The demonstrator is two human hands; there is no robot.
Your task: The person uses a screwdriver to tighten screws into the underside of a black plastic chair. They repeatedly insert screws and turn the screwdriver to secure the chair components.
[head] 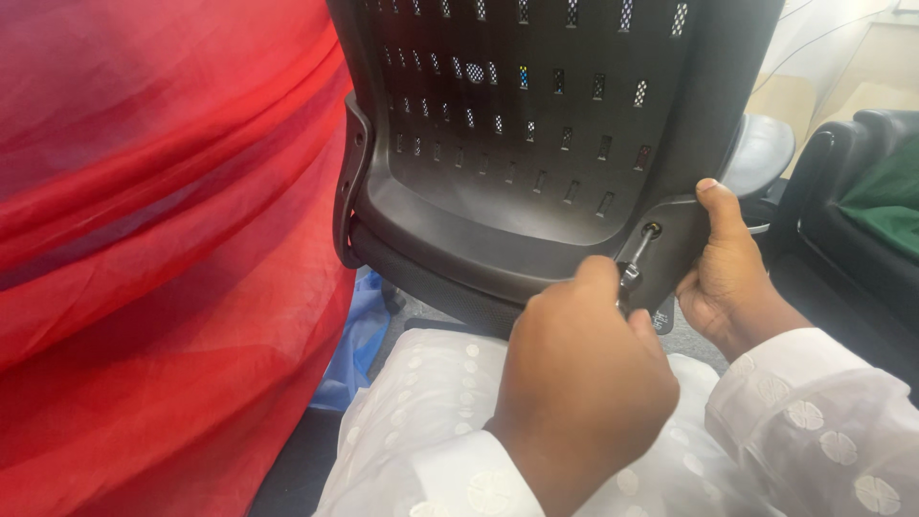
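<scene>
A black plastic chair back (517,134) with rows of small slots stands upright in front of me. My left hand (579,383) is closed around a small metal tool (634,266) whose tip sits in a bolt hole (652,230) at the lower right corner of the chair back. My right hand (725,273) grips that same corner's edge, thumb pointing up on the near face and fingers hidden behind. Both arms wear white sleeves with round embroidered flowers.
Sheer red cloth (144,249) fills the left side, close to the camera. A blue object (359,345) lies on the floor below the chair back. A grey armrest pad (761,148) shows behind. At the right is a black seat (842,230) with green fabric (890,196).
</scene>
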